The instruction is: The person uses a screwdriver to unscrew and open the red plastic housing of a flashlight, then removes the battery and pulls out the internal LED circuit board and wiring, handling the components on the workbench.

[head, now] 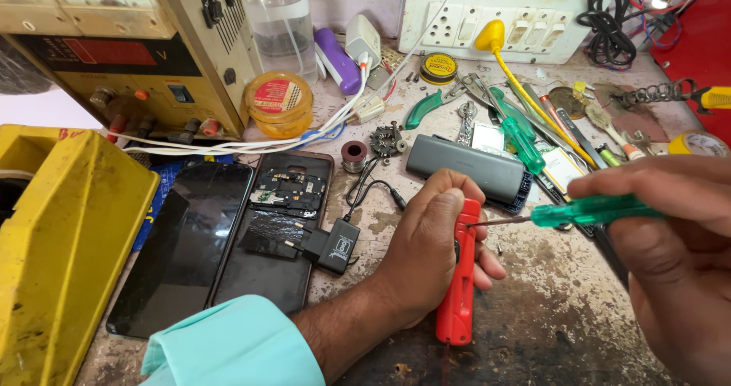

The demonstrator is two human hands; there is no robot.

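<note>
Both hands are busy: the left hand has its grip closed around the red device propped on the surface, while the right hand, fingers closed on the green screwdriver, should press squarely along the shaft so the tip stays seated.

A red device, a translucent green screwdriver (dark metal shaft), and a yellow box.

An electronics repair workshop: opened phone, bench power supply, scattered screwdrivers on a stained workbench.
</note>
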